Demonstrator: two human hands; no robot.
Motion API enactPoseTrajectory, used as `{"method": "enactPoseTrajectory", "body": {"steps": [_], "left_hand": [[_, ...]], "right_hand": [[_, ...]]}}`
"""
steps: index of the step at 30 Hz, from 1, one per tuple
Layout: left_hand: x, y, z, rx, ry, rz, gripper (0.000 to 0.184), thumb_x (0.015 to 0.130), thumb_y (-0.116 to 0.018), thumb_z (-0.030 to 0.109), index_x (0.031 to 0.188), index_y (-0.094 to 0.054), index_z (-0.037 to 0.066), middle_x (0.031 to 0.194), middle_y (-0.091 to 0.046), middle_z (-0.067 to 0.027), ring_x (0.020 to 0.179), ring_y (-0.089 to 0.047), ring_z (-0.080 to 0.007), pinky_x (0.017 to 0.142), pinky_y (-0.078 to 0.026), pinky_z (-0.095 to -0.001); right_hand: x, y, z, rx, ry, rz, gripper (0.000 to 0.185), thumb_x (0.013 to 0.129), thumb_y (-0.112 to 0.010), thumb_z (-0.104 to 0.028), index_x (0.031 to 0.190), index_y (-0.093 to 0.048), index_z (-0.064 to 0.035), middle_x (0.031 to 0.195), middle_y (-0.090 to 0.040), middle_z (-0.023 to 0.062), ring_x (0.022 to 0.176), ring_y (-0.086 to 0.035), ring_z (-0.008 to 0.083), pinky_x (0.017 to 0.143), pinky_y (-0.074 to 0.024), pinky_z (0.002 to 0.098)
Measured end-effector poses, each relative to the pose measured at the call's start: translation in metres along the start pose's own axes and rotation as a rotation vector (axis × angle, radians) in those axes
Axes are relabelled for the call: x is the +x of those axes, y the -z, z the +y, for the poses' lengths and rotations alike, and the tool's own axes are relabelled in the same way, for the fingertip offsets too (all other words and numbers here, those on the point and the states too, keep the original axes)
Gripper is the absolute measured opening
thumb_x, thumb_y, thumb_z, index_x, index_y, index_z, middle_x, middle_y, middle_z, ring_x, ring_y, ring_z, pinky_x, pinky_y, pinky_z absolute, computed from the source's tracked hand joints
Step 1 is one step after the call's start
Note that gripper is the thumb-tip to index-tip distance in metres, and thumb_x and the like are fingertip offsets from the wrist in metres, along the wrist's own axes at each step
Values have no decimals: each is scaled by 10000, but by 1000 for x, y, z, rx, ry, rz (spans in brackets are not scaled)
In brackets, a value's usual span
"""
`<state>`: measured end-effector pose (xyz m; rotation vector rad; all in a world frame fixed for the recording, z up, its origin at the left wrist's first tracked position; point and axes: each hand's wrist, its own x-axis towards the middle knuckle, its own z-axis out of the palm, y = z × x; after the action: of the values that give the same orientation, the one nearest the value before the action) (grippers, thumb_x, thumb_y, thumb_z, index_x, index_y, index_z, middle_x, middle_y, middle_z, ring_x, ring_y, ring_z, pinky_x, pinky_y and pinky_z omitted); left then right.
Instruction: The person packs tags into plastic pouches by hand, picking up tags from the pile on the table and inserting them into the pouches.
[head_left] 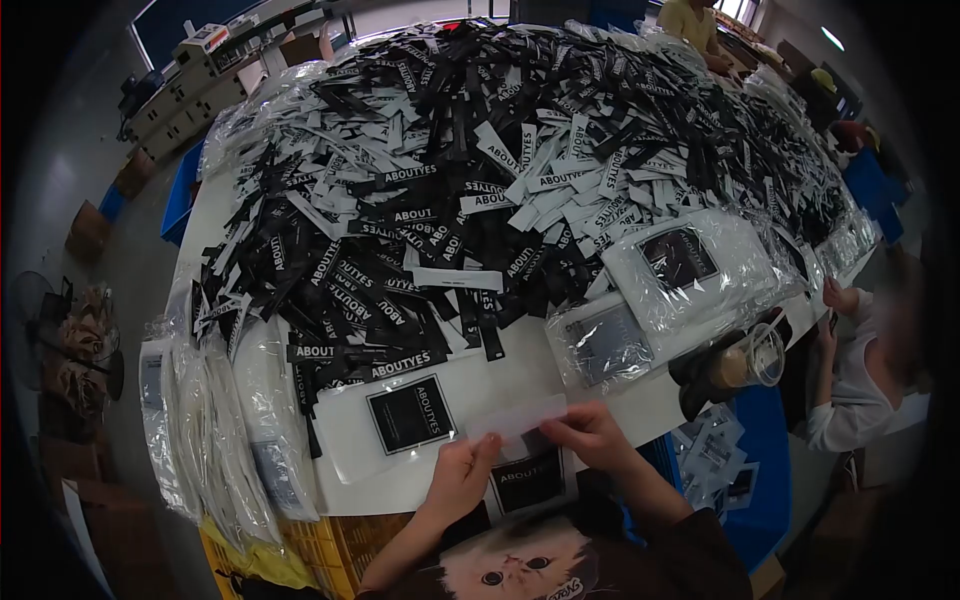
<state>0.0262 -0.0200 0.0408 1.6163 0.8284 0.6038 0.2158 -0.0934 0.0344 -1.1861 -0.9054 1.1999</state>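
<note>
In front of my body I hold a translucent plastic bag (518, 415) with a black printed "ABOUTYES" panel on its lower part. My left hand (468, 478) pinches its left upper edge between thumb and fingers. The right upper edge is pinched by my right hand (592, 436). Just beyond, a stack of similar flat frosted bags (350, 425) lies on the table, the top one showing a black "ABOUTYES" square. A large heap of black and white "ABOUTYES" strips (400, 290) spreads behind that stack.
Clear-wrapped bag packs lie at the right (690, 265) and stand at the left edge (215, 425). A plastic cup (765, 355) is near the right edge, above a blue bin (755, 510). A yellow crate (350, 545) sits below. Co-workers (860, 375) are at the right and far side.
</note>
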Motion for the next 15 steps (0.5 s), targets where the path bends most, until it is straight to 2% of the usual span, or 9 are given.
{"method": "enactPoseTrajectory", "body": {"steps": [2, 6, 8, 10, 11, 12, 14, 15], "left_hand": [[2, -4, -1, -52, 27, -81, 345, 964, -468, 253, 803, -602, -22, 516, -399, -50, 498, -359, -79, 448, -321, -281], [7, -5, 12, -81, 6, -162, 340, 965, -467, 272, 899, -630, -20, 522, -409, -48, 511, -372, -78, 467, -346, -267], [8, -2, 14, -63, -24, -201, 335, 963, -472, 272, 929, -636, -17, 527, -418, -48, 518, -380, -77, 473, -353, -261], [7, 1, 10, -26, -75, -232, 349, 969, -452, 268, 909, -655, -10, 516, -398, -13, 496, -363, -71, 458, -314, -249], [5, 2, 7, -25, -72, -230, 349, 969, -452, 268, 909, -655, -10, 516, -398, -13, 496, -363, -71, 458, -314, -249], [4, 2, 5, -27, -44, -209, 352, 968, -454, 270, 902, -656, -10, 515, -397, -12, 496, -361, -68, 457, -314, -247], [3, 4, 4, -28, -15, -184, 354, 968, -456, 273, 895, -656, -10, 514, -395, -10, 495, -359, -65, 456, -313, -246], [4, 5, 4, -36, 20, -210, 331, 961, -470, 263, 917, -647, -14, 553, -458, -45, 529, -403, -79, 491, -354, -246]], "right_hand": [[-8, 9, -1, 28, -177, -15, 145, 854, -643, -101, 947, -673, 7, 739, -641, 5, 669, -539, 30, 575, -421, 181], [-6, -2, -17, 43, -147, 66, 155, 867, -625, -109, 941, -659, 23, 740, -653, 35, 669, -574, 51, 594, -453, 192], [-1, -3, -17, -123, -2, 189, 180, 877, -609, -127, 941, -640, 38, 739, -664, 69, 671, -623, 106, 615, -495, 219], [9, 4, -22, 160, 39, 425, 195, 884, -595, -131, 934, -632, 54, 726, -666, 92, 662, -648, 155, 637, -528, 255], [13, 16, -23, 172, 69, 504, 204, 900, -568, -139, 970, -621, 45, 772, -669, 118, 703, -660, 191, 665, -544, 290], [14, 20, -28, 172, 68, 501, 204, 900, -568, -139, 970, -621, 45, 772, -669, 118, 703, -660, 191, 665, -544, 290], [13, 20, -40, 115, 96, 328, 215, 893, -575, -110, 1057, -592, 28, 850, -669, 133, 777, -656, 178, 714, -533, 277], [11, 17, -44, 115, 95, 327, 215, 893, -575, -110, 1057, -592, 28, 850, -669, 133, 777, -656, 178, 714, -533, 277]]}}
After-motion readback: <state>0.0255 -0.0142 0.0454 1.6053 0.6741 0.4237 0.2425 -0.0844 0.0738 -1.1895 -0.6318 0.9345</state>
